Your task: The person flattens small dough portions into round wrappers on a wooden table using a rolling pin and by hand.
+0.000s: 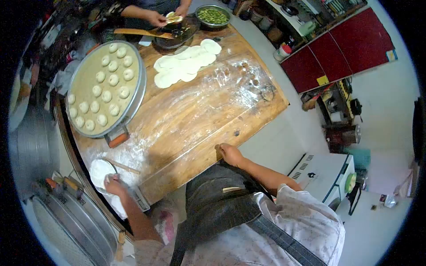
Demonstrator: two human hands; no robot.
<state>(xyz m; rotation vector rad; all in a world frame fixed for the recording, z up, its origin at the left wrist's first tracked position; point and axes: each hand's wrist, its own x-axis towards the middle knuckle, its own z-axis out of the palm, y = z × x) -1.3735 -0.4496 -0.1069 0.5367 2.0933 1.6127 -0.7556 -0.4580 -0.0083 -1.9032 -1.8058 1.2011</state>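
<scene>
My left hand (114,184) is at the near rim of a round bowl of white flour (102,172), fingers curled against its edge. A thin rolling pin (122,166) lies beside the bowl on floury wood. My right hand (231,154) is closed at the near edge of the wooden table (191,128). A small brownish thing shows at its fingertips, too small to name. Farther up the table, flat round dough wrappers (182,66) overlap in a pile. At the left, a large round steamer tray (141,84) bears several pleated buns (113,80).
Across the table, a co-worker's hands (157,19) hold a filled wrapper above a dark pan (177,41) with a wooden paddle (142,33). A metal bowl of chopped green filling (213,17) stands beside it. Steamer trays (75,221) lean at lower left; a white appliance (319,173) stands right.
</scene>
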